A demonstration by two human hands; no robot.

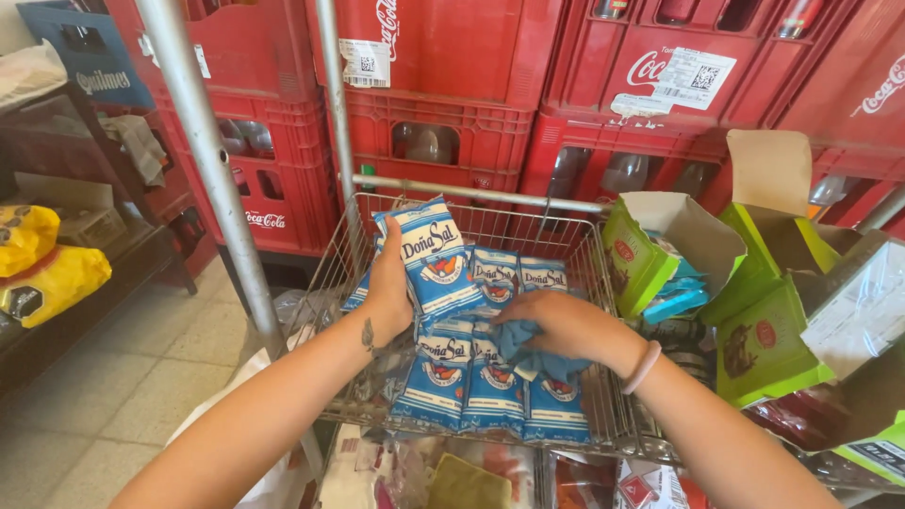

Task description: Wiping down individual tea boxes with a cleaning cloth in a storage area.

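Upper blue-and-white salt bag [432, 253] tilted up near the back left corner of the wire basket [584, 247], long axis roughly upright, leaning slightly left. Left hand [389, 283] closed on its left edge, fingers wrapped behind, thumb side toward the camera; bag lifted clear of the rest. Right hand [556, 325] curled shut on a blue cloth [528, 353], pressed flat on the row of salt bags [490, 377] lying in the middle of the basket, long axes running front to back. Held bag up and to the left of the cloth hand, so left hand clearly nearer to it; cloth just beside its lower right corner. Pink wristband [643, 366] on the right wrist. At the basket's right edge, opened green cartons [650, 254] with flaps up. Behind the back rim, stacked red bottle crates [443, 104]. Grey metal pole [203, 141] standing left of the basket; yellow bags [42, 269] on a dark shelf at far left.
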